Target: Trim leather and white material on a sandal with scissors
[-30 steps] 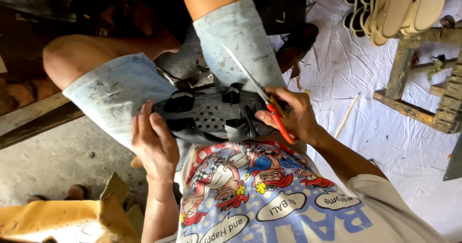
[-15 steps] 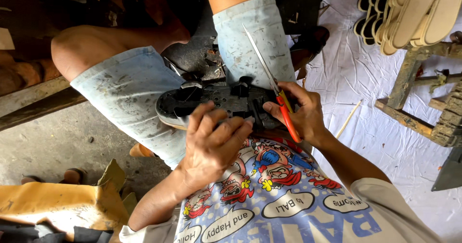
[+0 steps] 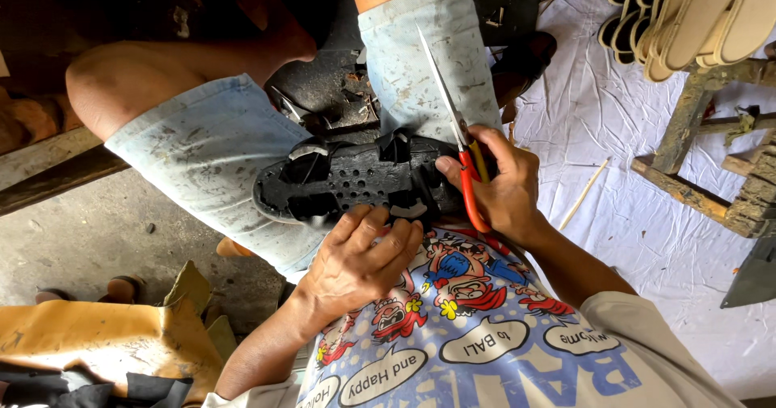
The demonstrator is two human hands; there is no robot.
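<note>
Black rubber fills our lap: the perforated sandal sole (image 3: pixel 356 180) lies across our thighs. Our left hand (image 3: pixel 360 258) lies flat along its near edge, fingers spread, gripping nothing. Our right hand (image 3: pixel 501 186), just right of the sole, is closed around red-handled scissors (image 3: pixel 457 133), blades pointing away. We judge small snips with the sole pinned best. No containers show; pale soles (image 3: pixel 695 16) are stacked far right.

The sandal sole (image 3: pixel 356 183) is black, dotted with small round holes. The scissors (image 3: pixel 461 145) have red handles and silver blades. The shorts (image 3: pixel 210 157) are pale, speckled denim blue. The cloth (image 3: pixel 647 238) on the floor is white, and the stacked soles (image 3: pixel 703 16) are cream.
</note>
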